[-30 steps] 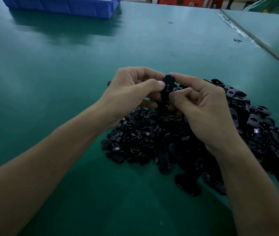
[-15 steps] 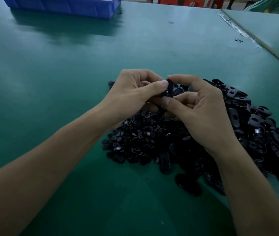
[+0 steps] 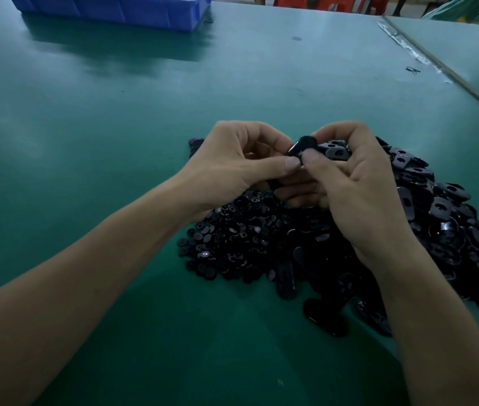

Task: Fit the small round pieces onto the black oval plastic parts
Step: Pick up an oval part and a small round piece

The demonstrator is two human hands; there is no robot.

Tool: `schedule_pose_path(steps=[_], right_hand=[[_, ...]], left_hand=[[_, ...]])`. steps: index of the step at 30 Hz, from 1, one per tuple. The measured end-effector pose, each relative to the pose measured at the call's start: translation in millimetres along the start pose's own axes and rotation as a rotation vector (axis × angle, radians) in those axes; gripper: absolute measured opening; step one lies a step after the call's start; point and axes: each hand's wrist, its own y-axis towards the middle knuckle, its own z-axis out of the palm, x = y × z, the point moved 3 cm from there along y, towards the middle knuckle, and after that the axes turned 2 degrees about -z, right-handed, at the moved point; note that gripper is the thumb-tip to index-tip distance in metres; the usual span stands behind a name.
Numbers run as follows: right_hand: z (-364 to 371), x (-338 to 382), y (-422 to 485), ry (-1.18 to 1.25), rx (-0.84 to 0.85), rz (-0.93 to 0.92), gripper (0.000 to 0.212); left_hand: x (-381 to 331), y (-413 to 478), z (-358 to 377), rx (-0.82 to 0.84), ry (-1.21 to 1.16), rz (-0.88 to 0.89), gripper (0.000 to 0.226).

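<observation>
My left hand and my right hand meet above the parts, both gripping one black oval part between thumbs and fingers. Both thumb tips press together on its face; whether a small round piece sits under them is hidden. Below the hands lies a heap of small round pieces on the left. A larger pile of black oval parts spreads to the right. Several oval parts lie loose at the near edge of the heaps.
The green table stretches all around. A blue plastic bin stands at the far left edge. A seam with tape runs along the far right, where another table surface begins.
The held oval part has tilted and dropped slightly between my hands. Both thumbs have come together on its face; my arms have hardly moved.
</observation>
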Motion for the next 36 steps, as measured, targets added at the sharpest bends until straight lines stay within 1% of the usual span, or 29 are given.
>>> schedule_pose_path(steps=[3,7,10,13,17,19,20,22,23,24,25,27,29,31,32,36], right_hand=[[-3.7,-0.4,1.2,-0.052,-0.045,0.003,0.007],[-9.3,0.9,1.2,-0.176,-0.096,-0.031,0.010],[-9.9,3.1,0.3,-0.125,-0.104,-0.029,0.013],[-9.0,5.0,-0.1,-0.066,-0.116,-0.009,0.014],[-9.2,4.0,-0.5,-0.056,-0.151,0.011,0.012],[-10.4,1.8,-0.8,-0.146,-0.185,0.002,0.008],[-10.4,1.0,-1.0,-0.226,-0.205,-0.016,0.006],[-9.1,0.2,-2.3,-0.447,-0.227,-0.090,0.009],[-7.1,0.5,-2.6,-0.570,-0.208,-0.139,0.011],[-3.8,0.3,-2.6,-0.683,-0.154,-0.175,0.010],[0.6,-1.0,-2.7,-0.788,-0.065,-0.182,0.008],[10.6,-5.4,-4.1,-0.980,0.146,-0.134,0.014],[18.7,-8.4,-6.2,-1.117,0.292,-0.088,0.025],[24.9,-8.6,-8.0,-1.191,0.355,-0.093,0.030],[27.1,-8.3,-8.4,-1.209,0.364,-0.101,0.029],[31.4,-8.7,-8.3,-1.212,0.350,-0.107,0.018]], left_hand=[[-0.7,1.3,-1.5,-0.018,0.007,0.019,0.009],[-1.9,1.9,-3.1,-0.068,0.019,0.060,0.013],[-2.6,1.8,-2.3,-0.096,0.011,0.070,0.010],[-1.7,1.6,-2.5,-0.081,-0.005,0.039,0.004],[-3.3,2.2,-3.6,-0.053,-0.002,0.050,0.007],[-4.7,3.4,-7.4,-0.081,-0.015,0.066,0.011],[-5.0,4.3,-9.9,-0.099,-0.017,0.071,0.013],[-5.1,5.9,-14.1,-0.138,-0.009,0.072,0.016],[-4.7,6.6,-15.5,-0.157,-0.006,0.068,0.017],[-4.1,7.0,-16.2,-0.172,-0.009,0.061,0.018],[-3.3,7.1,-16.2,-0.182,-0.017,0.053,0.018],[-1.6,7.3,-15.6,-0.183,-0.037,0.038,0.017],[-0.3,7.4,-15.5,-0.178,-0.059,0.032,0.017],[0.9,7.9,-16.6,-0.183,-0.076,0.034,0.017],[1.2,8.1,-17.3,-0.187,-0.079,0.036,0.018],[2.0,8.4,-19.2,-0.193,-0.084,0.034,0.020]])
